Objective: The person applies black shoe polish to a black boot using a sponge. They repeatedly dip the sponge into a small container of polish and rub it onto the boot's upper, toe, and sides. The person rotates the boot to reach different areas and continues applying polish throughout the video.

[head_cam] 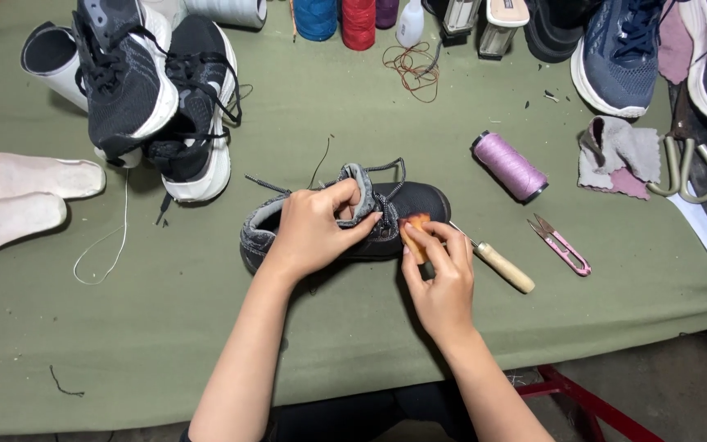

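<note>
Green cloth covers the table (165, 360), and nearest the person the right hand (443, 282) pinches a small orange-brown lump (415, 229) against the side of a black shoe (386, 221). That shoe lies mid-table with its long axis left to right, toe rightward, while the left hand (312, 233) clamps its grey padded collar (358, 184) from above. Just right lie a wooden-handled awl (505, 268) and pink snips (562, 245), farther off a lilac thread spool (509, 166).
</note>
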